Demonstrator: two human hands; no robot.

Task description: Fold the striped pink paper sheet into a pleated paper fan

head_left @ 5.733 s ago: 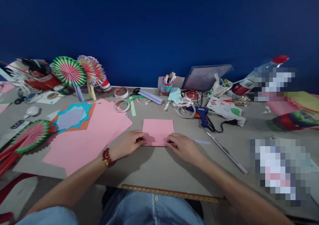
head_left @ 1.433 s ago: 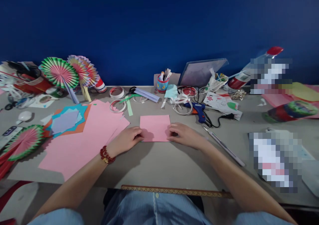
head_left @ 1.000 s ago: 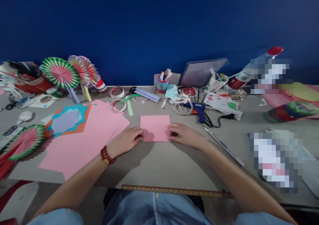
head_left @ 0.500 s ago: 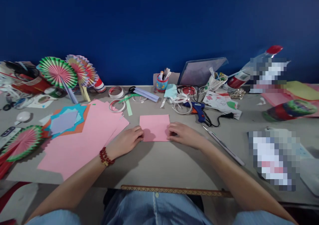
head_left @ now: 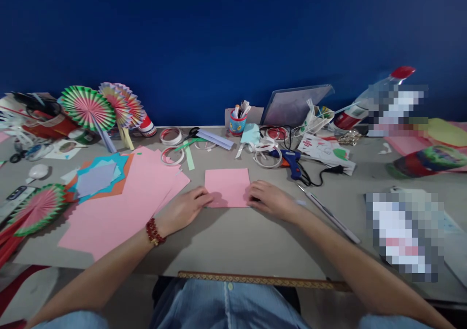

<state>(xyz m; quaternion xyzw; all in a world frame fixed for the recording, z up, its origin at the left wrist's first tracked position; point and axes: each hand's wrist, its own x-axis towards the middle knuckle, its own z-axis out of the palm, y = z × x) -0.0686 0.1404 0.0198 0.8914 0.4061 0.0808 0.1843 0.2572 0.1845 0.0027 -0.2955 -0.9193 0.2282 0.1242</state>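
Note:
A small pink sheet of paper [head_left: 228, 185] lies flat on the grey table in front of me. At its lower left corner, my left hand [head_left: 186, 205] pinches the edge with thumb and fingers. My right hand [head_left: 272, 200] grips the right edge with curled fingers, whose tips are partly hidden. Just left of the sheet are large pink papers [head_left: 120, 212], stacked and fanned out. A craft knife [head_left: 330, 212] rests on the table to the right of my right hand.
A blue glue gun [head_left: 294, 164] with its cord lies behind my right hand. Tape rolls [head_left: 171, 135], a pen cup [head_left: 238, 123] and folded lilac paper [head_left: 215, 138] line the back. Pleated paper fans [head_left: 88, 108] stand at left. A patterned ruler [head_left: 255, 279] lies along the front edge.
My left fingers have slid slightly inward over the sheet's lower left corner. The sheet and my right hand keep nearly the same place; the whole view shifts a little.

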